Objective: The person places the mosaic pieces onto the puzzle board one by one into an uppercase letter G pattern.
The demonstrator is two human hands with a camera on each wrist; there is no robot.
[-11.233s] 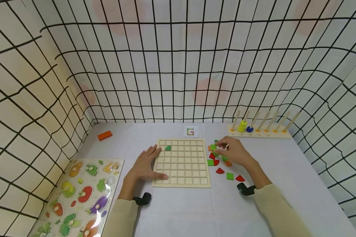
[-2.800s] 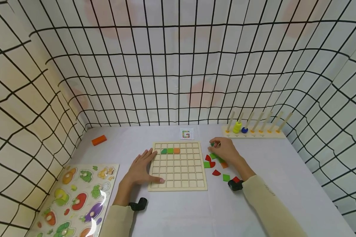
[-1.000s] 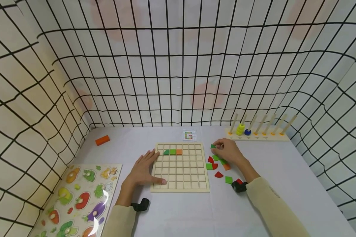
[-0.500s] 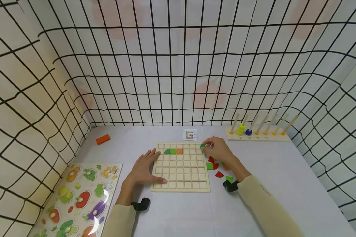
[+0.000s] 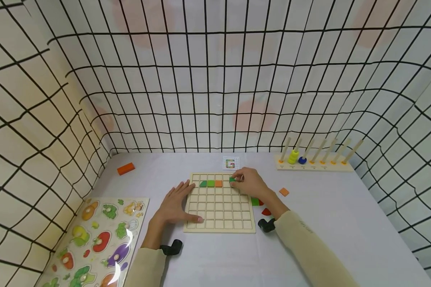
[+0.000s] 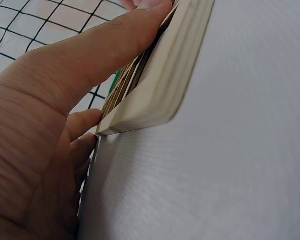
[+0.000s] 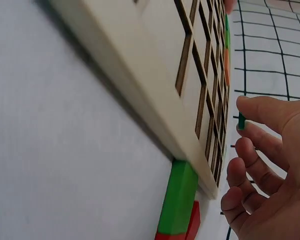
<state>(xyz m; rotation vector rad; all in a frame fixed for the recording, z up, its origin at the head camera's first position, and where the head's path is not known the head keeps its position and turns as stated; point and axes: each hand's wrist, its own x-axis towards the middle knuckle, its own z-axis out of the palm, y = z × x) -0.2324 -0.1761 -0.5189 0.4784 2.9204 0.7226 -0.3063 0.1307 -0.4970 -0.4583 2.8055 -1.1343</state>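
A square wooden grid board (image 5: 219,207) lies on the table. Spread along its left side is my left hand (image 5: 174,205), the thumb resting on the near left corner and the fingertips at the left edge. My right hand (image 5: 251,183) pinches a dark green tile (image 5: 232,179) between thumb and index finger, over the board's upper right cells; in the right wrist view the tile (image 7: 241,121) shows edge-on. In the second row sit a dark green quarter-round tile (image 5: 203,183), a light green square tile (image 5: 211,183) and an orange square tile (image 5: 218,183).
Loose tiles lie right of the board, partly hidden by my right arm, including a green tile (image 5: 255,201), a red tile (image 5: 266,212) and an orange one (image 5: 284,192). A pattern card (image 5: 231,163), peg stand (image 5: 314,164), orange block (image 5: 125,169) and vegetable puzzle (image 5: 104,223) stand around.
Over eleven seconds, a light green and an orange tile have joined the first tile on the board. Just now my right hand carried the dark green tile left from the pile over the board.
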